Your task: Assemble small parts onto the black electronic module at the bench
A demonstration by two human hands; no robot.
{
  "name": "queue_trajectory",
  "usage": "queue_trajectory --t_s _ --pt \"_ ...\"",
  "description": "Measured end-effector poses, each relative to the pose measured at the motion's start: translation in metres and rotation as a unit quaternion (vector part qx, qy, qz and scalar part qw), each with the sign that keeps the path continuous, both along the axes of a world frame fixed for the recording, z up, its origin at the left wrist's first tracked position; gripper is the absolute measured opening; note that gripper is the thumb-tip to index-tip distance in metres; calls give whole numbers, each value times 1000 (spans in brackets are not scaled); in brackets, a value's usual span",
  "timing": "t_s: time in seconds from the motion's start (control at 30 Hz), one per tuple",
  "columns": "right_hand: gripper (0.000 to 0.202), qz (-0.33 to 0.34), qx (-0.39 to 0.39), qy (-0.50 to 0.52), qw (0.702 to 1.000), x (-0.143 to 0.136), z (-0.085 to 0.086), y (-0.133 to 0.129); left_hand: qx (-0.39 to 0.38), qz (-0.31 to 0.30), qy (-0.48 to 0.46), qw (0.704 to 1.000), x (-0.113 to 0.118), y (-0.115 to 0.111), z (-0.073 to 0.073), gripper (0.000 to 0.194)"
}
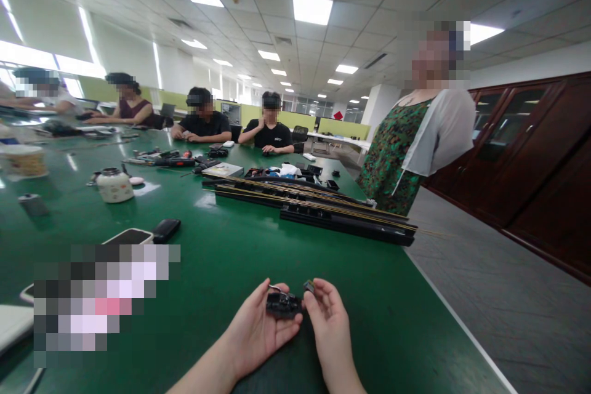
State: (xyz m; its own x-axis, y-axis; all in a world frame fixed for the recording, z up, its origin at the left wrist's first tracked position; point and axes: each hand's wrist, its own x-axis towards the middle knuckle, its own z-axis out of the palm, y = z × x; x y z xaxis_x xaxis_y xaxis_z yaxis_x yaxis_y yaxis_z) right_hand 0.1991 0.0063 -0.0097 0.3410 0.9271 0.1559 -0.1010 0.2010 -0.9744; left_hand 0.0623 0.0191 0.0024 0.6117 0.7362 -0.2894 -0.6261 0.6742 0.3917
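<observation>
While L hand point(272, 326) cups blk part point(283, 306) palm-up, R hand point(327, 314) pinching small pc point(309, 287), wrists low

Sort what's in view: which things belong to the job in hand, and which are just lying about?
Part of the job, it seems:
black assembly, in the left hand
small rectangular piece, in the right hand

Apparently just lying about:
white patterned jar
phone
black rails
thin brass-coloured rods
</observation>
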Motion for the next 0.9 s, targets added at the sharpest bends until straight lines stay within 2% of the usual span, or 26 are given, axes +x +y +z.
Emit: queue_trajectory --t_s 0.47,0.9 --pt "45 -49 -70 60 995 4 5 1 8 -5 31 999 0 0 2 38" --pt "43 -73 -90 97 989 8 -3 3 7 -22 3 1000 -1 2 0 34"
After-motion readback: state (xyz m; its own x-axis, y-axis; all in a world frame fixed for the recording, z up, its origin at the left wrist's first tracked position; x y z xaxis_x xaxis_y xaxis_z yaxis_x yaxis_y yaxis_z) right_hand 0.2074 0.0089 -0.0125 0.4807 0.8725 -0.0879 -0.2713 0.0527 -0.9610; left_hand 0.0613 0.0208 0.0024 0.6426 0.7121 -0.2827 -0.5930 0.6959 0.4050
